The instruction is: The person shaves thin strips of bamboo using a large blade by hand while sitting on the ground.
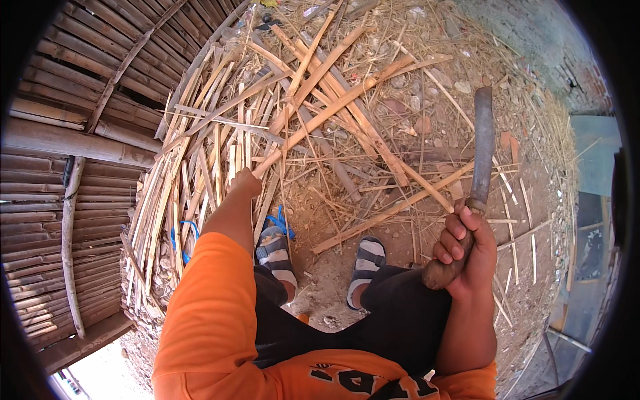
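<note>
My right hand (pixel 467 250), raised at the right, is wrapped around the rounded wooden handle of a machete (pixel 483 147). Its dark, slightly curved blade points up and away from me. At the left my left hand (pixel 246 184) reaches down into the bamboo, knuckles up and fingers mostly hidden. It appears closed on the near end of a long split bamboo strip (pixel 327 115), which slants away to the far right over other strips. Thin bamboo slats (pixel 193 177) lie piled beside that hand.
A bamboo-slat wall (pixel 73 213) borders the left side. Blue cord (pixel 282 221) lies by my left sandal (pixel 273 249). My right sandal (pixel 367 267) rests on the dirt. Straw, stones and loose strips cover the ground, with a grey wall (pixel 547 40) at the far right.
</note>
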`<state>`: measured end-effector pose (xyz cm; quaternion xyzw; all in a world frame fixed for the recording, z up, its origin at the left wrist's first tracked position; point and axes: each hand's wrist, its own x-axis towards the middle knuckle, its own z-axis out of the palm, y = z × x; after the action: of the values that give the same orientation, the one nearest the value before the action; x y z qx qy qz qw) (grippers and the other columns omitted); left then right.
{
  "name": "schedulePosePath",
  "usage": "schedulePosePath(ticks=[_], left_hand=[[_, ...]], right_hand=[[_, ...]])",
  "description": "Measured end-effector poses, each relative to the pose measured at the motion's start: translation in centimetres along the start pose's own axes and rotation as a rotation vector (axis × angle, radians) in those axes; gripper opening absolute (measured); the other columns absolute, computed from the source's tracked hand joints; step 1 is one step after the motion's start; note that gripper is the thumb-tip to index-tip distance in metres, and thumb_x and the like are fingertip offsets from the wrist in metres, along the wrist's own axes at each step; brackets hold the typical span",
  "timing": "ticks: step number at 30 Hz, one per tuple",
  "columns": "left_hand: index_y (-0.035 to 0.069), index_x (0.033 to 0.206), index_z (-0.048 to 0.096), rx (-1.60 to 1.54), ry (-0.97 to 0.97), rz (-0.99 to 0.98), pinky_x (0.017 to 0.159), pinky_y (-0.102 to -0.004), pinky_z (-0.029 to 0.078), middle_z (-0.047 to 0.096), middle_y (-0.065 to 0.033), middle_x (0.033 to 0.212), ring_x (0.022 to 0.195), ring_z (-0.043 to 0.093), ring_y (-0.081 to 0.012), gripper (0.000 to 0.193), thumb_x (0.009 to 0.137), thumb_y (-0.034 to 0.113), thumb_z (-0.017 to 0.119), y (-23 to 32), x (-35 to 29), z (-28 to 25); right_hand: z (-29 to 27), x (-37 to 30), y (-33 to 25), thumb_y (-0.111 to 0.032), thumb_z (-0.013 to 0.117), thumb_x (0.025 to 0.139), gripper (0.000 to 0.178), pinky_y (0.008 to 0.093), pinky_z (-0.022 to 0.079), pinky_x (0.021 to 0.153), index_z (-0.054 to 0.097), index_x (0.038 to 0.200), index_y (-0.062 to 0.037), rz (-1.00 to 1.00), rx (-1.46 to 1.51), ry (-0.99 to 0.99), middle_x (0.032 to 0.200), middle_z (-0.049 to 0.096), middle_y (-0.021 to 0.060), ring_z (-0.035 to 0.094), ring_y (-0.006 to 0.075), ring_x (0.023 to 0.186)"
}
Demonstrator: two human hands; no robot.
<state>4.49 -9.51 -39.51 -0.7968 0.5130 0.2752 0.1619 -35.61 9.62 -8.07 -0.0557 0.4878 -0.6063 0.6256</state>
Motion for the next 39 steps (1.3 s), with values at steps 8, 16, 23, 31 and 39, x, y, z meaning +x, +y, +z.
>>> schedulePosePath(ticks=[8,16,23,31,39], left_hand=[[0.009,0.127,0.064,0.192,-0.029,0.102,0.101,-0.047,0.051,0.061,-0.0149,0.134,0.125,0.059,-0.033,0.042,0.09,0.029,0.066,0.5,-2.8,1.2],[0.006,0.117,0.065,-0.127,0.113,0.328,0.085,-0.0403,0.056,0.073,-0.0185,0.106,0.098,0.071,-0.0296,0.05,0.08,0.034,0.084,-3.5,-6.4,-9.0],[0.002,0.127,0.058,-0.924,0.536,0.56,0.063,-0.026,0.048,0.066,-0.0014,0.088,0.075,0.062,-0.0093,0.053,0.084,0.018,0.083,-6.7,-19.9,-27.0],[0.003,0.137,0.052,-0.618,0.949,0.525,0.062,-0.0242,0.048,0.072,-0.0063,0.09,0.073,0.063,-0.0103,0.071,0.081,0.029,0.086,-6.1,-42.2,-36.3],[0.004,0.139,0.051,-0.646,0.956,0.544,0.064,-0.0233,0.049,0.072,-0.0065,0.096,0.076,0.064,-0.01,0.068,0.084,0.029,0.082,-7.7,-47.5,-34.7]], right_hand=[[-0.6,-0.4,-0.2,-0.02,0.061,0.098,0.014,0.0274,0.04,0.048,0.049,0.097,-0.0113,-0.008,-0.017,-0.058,0.073,0.048,-0.0004,0.045,0.0086,0.051],[-0.6,-1.2,-0.3,-0.018,0.061,0.097,0.014,0.0276,0.042,0.05,0.049,0.101,-0.0119,-0.031,-0.03,-0.092,0.075,0.05,-0.0004,0.048,0.0094,0.054],[-0.7,-2.3,-0.1,-0.019,0.066,0.095,0.019,0.0293,0.044,0.052,0.051,0.102,-0.0108,-0.074,-0.097,-0.158,0.077,0.052,-0.0001,0.05,0.0107,0.056],[-2.7,-2.8,-0.2,-0.019,0.066,0.094,0.019,0.0303,0.044,0.052,0.051,0.103,-0.0095,-0.113,-0.155,-0.153,0.079,0.052,0.0009,0.05,0.0113,0.058],[-4.1,-2.7,-0.6,-0.017,0.067,0.094,0.018,0.0309,0.045,0.053,0.052,0.101,-0.0093,-0.117,-0.12,-0.144,0.079,0.052,0.0015,0.05,0.0122,0.058]])
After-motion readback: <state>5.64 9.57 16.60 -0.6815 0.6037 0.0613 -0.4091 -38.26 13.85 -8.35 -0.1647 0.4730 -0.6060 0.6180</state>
